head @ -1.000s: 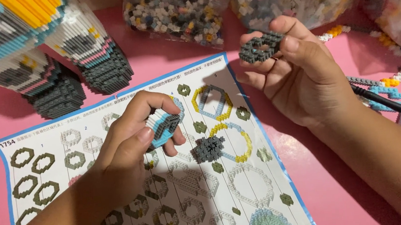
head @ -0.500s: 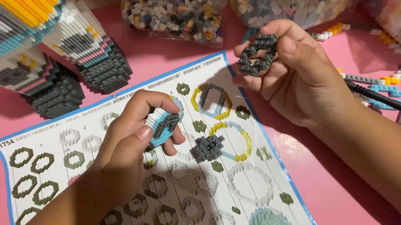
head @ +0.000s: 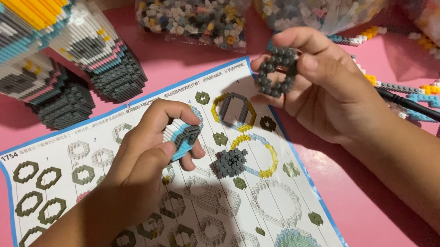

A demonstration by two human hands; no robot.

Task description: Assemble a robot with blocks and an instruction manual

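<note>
My left hand [head: 147, 159] grips a small stack of micro-brick rings in light blue, white and grey [head: 181, 136] over the printed instruction sheet [head: 56, 212]. My right hand [head: 326, 93] holds a dark grey brick ring [head: 277, 71] upright between thumb and fingers, above the sheet's upper right corner. A loose dark grey round brick piece [head: 230, 162] lies on the sheet between my two hands.
Tall built brick sections [head: 45, 63] in white, grey, blue, pink and yellow stand at the upper left. Clear bags of loose bricks [head: 191, 12] line the back edge. Flat brick strips and a black tool [head: 409, 104] lie at the right on the pink tabletop [head: 371, 216].
My right hand has turned the grey ring from nearly edge-on to upright, its hole now facing me, and shifted slightly left and down. My left hand has barely moved.
</note>
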